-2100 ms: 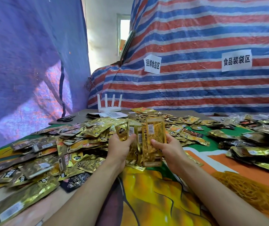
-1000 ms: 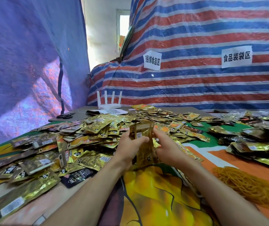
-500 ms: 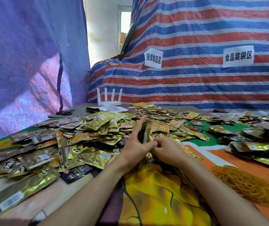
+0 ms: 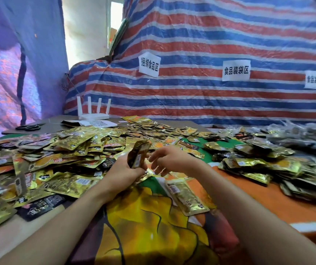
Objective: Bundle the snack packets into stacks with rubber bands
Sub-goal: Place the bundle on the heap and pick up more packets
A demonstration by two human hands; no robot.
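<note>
The left hand [image 4: 123,172], wrist bent inward, grips a stack of snack packets [image 4: 138,155] upright by its lower end. Just right of the stack, the right hand [image 4: 165,159] hovers palm-down, fingers spread and holding nothing.

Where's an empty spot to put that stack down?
Bare yellow cloth lies just this side of the left hand, which holds the stack, and the lone packet. An orange patch sits between the right forearm and the right pile. The left pile and back pile are packed.

Packing workshop (tarpaulin walls [image 4: 210,35], signs [image 4: 236,70])
</note>
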